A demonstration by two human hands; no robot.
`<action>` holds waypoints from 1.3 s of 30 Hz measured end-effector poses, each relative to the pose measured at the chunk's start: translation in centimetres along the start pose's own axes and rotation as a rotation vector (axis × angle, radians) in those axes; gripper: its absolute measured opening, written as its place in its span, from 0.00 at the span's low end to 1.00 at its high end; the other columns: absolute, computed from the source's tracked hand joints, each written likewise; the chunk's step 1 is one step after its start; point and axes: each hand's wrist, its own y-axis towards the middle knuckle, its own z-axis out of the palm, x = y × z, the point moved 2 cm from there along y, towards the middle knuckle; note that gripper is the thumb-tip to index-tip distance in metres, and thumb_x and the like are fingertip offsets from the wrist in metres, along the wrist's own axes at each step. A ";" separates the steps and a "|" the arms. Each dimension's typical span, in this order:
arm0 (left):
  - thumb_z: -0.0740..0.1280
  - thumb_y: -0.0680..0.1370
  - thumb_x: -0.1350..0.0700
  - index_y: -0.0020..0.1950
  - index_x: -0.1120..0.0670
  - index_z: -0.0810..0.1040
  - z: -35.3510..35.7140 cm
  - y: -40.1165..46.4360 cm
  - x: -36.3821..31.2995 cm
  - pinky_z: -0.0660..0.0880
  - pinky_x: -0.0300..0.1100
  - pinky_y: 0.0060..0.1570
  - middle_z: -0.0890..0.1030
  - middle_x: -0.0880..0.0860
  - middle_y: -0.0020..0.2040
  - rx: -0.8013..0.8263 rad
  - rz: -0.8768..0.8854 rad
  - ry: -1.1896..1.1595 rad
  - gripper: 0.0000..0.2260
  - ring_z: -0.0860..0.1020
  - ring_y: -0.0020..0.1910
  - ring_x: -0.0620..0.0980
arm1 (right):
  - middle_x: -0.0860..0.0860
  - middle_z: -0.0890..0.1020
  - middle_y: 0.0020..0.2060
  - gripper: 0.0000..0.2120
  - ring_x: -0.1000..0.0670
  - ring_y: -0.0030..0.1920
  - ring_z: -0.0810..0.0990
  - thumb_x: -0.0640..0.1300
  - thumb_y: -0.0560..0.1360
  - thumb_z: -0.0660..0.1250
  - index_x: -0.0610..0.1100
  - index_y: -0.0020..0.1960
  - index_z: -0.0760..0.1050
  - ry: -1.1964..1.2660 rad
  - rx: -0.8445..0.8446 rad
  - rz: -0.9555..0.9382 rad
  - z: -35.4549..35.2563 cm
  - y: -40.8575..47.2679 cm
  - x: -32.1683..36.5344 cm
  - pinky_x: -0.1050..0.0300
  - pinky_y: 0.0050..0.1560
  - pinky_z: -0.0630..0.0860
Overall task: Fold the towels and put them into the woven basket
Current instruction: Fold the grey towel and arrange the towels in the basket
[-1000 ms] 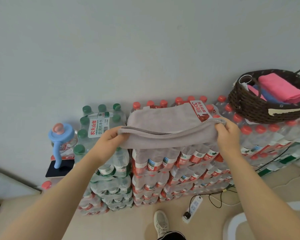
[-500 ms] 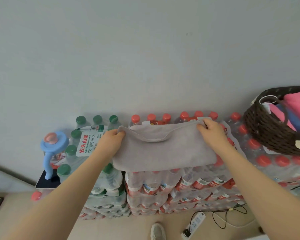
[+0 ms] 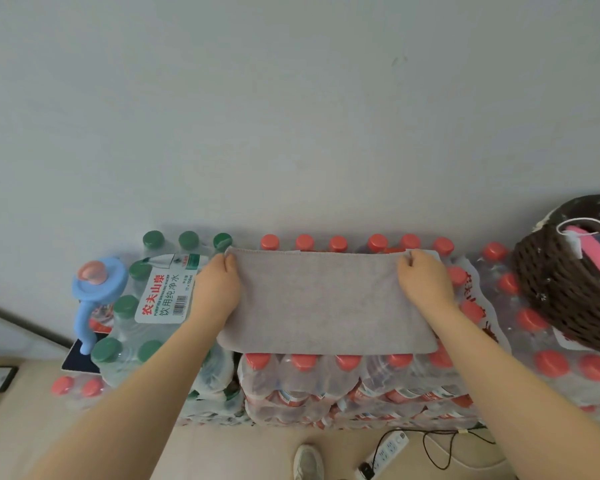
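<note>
Plainly soft and light, the grey towel (image 3: 326,303) lies flat; left hand (image 3: 219,292) and right hand (image 3: 425,284) pinch its corners at 10 and 2 o'clock, the best holds for folding.

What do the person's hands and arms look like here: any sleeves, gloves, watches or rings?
Both arms are bare along their whole visible length; no sleeve edge shows in the frame. The left hand and right hand are bare too: no gloves, no watch or band at either wrist, and no ring that can be made out on the visible fingers.
</note>
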 end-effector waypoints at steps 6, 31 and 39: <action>0.49 0.81 0.59 0.58 0.64 0.68 1.3 0.4 -0.2 0.70 0.48 0.48 0.76 0.65 0.56 0.062 0.024 0.394 0.13 0.75 0.53 0.63 | 0.47 0.75 0.36 0.07 0.46 0.36 0.71 0.43 0.77 0.55 0.40 0.50 0.69 -0.182 -0.009 -0.020 -0.1 -1.0 0.4 0.58 0.28 0.62; 0.19 0.54 0.27 0.76 0.50 0.40 5.6 -4.9 -2.0 0.39 0.46 0.73 0.41 0.51 0.77 0.279 0.656 0.706 0.55 0.41 0.76 0.50 | 0.39 0.69 0.67 0.23 0.41 0.64 0.70 0.43 0.79 0.55 0.35 0.71 0.58 -0.024 0.087 -0.026 -0.5 -4.0 -0.4 0.49 0.59 0.70; 0.26 0.58 0.25 0.76 0.51 0.39 5.8 -5.6 -2.8 0.41 0.50 0.73 0.42 0.52 0.78 0.262 0.640 0.711 0.51 0.43 0.77 0.52 | 0.50 0.76 0.25 0.09 0.52 0.25 0.72 0.45 0.71 0.70 0.44 0.35 0.73 0.886 0.516 0.530 -1.6 -3.5 -1.4 0.61 0.26 0.69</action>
